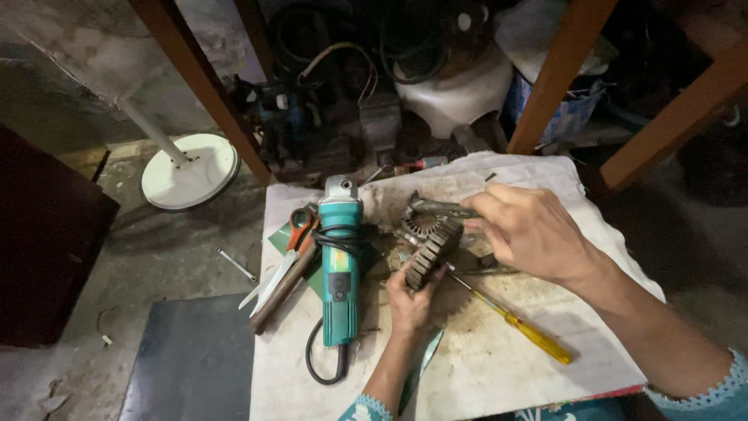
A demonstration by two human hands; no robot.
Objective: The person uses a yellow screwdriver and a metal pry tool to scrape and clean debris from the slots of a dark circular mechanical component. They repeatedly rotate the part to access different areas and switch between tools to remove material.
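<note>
Head view: a cluttered workshop floor with wooden legs and dark machine parts behind a low work surface [483,366] covered in stained white sheeting. The left hand [411,300] grips the lower end of a ribbed motor armature [431,251], fingers closed around it. The armature's long axis runs diagonally, up and away from the left grip toward the right hand [530,230]. The right hand holds a grey metal tool [436,207], fingers pinched narrowly on its handle; the tool's far end points left, over the armature's upper, finned end. The right hand is the nearer one to that end. A yellow-handled screwdriver [518,325] lies just right of the left grip. A teal angle grinder [340,261] lies left of it, with orange-handled scissors [284,257] beyond.
</note>
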